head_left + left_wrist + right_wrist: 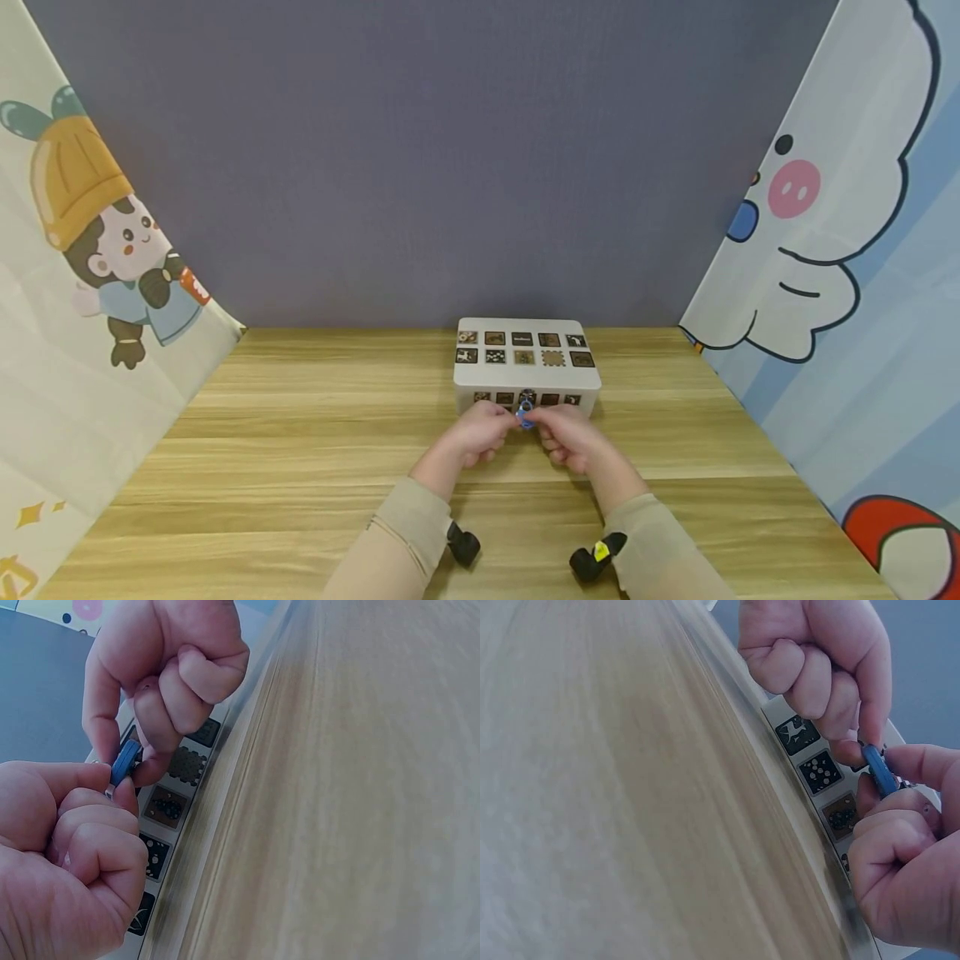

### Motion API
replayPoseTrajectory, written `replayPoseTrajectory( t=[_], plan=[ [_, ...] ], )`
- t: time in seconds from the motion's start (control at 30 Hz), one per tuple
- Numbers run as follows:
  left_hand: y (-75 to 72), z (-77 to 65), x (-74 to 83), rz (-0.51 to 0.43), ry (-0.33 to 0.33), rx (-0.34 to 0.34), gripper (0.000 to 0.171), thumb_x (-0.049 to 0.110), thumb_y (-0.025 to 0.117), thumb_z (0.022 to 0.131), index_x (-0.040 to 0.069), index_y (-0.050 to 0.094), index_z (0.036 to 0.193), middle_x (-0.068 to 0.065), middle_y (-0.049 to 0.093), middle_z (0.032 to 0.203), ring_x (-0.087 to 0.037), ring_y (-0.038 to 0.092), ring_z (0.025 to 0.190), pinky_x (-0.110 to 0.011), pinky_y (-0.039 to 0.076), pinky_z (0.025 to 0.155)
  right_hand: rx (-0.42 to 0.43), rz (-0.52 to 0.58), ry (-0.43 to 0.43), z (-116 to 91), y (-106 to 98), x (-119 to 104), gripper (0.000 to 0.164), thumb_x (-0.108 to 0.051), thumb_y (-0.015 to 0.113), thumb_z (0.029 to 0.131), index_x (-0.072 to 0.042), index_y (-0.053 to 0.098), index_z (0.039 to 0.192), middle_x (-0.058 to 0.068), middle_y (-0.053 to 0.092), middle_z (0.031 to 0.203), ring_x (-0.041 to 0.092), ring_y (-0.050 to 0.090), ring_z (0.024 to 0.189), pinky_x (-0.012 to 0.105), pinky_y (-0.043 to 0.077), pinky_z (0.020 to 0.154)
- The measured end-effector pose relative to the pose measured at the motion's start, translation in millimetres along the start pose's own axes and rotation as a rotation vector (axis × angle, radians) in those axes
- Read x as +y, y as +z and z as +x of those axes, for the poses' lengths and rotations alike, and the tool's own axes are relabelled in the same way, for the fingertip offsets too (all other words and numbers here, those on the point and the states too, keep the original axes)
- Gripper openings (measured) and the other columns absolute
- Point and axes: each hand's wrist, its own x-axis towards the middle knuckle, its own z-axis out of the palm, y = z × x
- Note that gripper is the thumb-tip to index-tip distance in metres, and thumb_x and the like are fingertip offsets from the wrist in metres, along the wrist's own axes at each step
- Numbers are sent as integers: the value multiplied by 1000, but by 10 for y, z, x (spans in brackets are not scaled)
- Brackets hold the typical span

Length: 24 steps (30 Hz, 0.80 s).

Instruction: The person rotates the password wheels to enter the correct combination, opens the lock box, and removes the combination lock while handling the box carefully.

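A small blue padlock (525, 420) hangs at the metal latch (528, 397) on the front of a white box (527, 377). My left hand (482, 432) pinches the padlock from the left, between thumb and index finger. From the other side my right hand (572, 437) pinches it too. In both hands the other fingers are curled in. The left wrist view shows the padlock's blue body (125, 762) edge-on between the fingertips; the right wrist view shows the blue padlock (880, 771) likewise. Fingers hide much of its shackle there.
Square dark and tan picture stickers cover the box's lid and front. The box stands on a wood-grain table (322, 433), close to a grey back panel (450, 167). Cartoon-printed cloths (45, 433) flank the table on both sides.
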Motion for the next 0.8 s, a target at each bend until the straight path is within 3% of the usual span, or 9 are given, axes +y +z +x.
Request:
replayPoseTrajectory(
  t=[0.8],
  plan=[
    [16, -24, 20, 3, 19, -9, 25, 21, 58, 91, -1, 66, 100, 7, 35, 51, -7, 29, 40, -20, 29, 37, -15, -4, -24, 6, 17, 20, 24, -23, 65, 84, 0, 65, 92, -6, 31, 51, 6, 21, 42, 21, 19, 36]
  ],
)
